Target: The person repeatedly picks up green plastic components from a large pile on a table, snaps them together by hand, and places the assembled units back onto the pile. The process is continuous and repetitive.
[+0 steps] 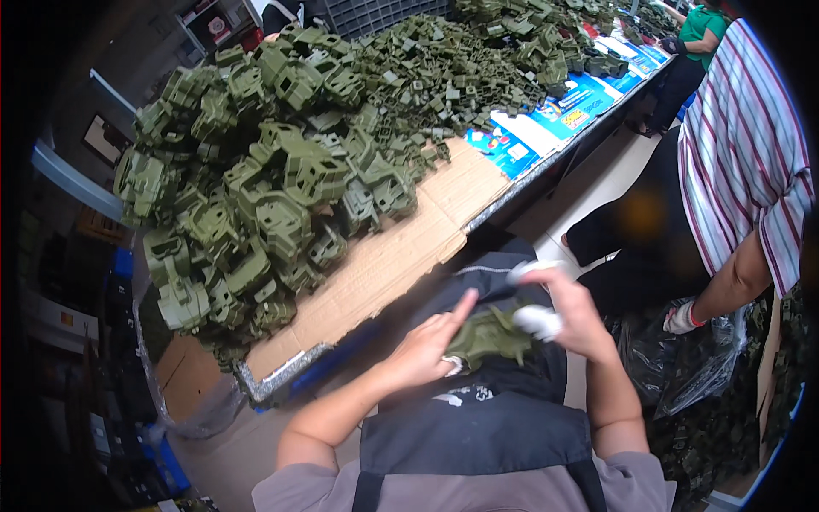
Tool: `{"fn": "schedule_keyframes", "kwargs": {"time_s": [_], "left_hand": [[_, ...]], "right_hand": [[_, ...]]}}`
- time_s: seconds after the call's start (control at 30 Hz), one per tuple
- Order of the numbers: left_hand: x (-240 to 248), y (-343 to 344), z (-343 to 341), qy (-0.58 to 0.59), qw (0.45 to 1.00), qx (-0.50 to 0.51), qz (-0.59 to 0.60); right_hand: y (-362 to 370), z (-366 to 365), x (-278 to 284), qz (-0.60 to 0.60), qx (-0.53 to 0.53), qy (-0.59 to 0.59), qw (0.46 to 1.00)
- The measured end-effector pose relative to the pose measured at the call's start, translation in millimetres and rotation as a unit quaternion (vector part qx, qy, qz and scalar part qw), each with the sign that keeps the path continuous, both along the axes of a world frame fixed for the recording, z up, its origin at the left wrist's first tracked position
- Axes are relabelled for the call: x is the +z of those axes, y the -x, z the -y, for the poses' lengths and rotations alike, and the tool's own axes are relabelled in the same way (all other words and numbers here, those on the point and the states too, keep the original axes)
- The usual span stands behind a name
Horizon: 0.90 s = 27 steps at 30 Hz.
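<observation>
Over my lap I hold one olive-green plastic part between both hands. My left hand grips its left side, index finger stretched out along the top. My right hand, with white tape on some fingertips, closes on the part's right side. A big heap of the same green plastic parts lies on the cardboard-covered table in front of me, a short reach beyond my hands.
A person in a striped shirt stands at my right, a gloved hand over a black plastic bag of green parts. Another person in green is at the far end. Blue printed sheets cover the table's far part.
</observation>
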<state>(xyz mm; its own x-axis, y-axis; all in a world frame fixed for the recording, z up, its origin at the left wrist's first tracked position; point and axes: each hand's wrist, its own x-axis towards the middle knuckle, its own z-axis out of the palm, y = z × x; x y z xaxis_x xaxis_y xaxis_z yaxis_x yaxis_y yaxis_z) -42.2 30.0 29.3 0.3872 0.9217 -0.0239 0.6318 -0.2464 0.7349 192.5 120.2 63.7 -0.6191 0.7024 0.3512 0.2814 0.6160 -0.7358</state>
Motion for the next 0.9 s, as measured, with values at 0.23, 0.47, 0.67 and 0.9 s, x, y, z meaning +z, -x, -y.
{"fn": "schedule_keyframes", "kwargs": {"time_s": [0.23,0.47,0.67,0.9], "left_hand": [[-48,-45,11,-0.069,0.938,0.203,0.273],[-52,-25,27,-0.071,0.963,0.185,0.184],[-52,38,38,0.064,0.839,0.152,0.519],[-49,19,13,0.386,0.591,0.219,0.674]], "right_hand": [[17,43,-91,-0.104,0.009,0.166,0.981],[25,32,-58,-0.001,0.115,0.100,0.988],[-30,-46,-13,-0.046,-0.098,0.012,0.994],[14,-214,-3,0.246,0.037,-0.101,0.963]]}}
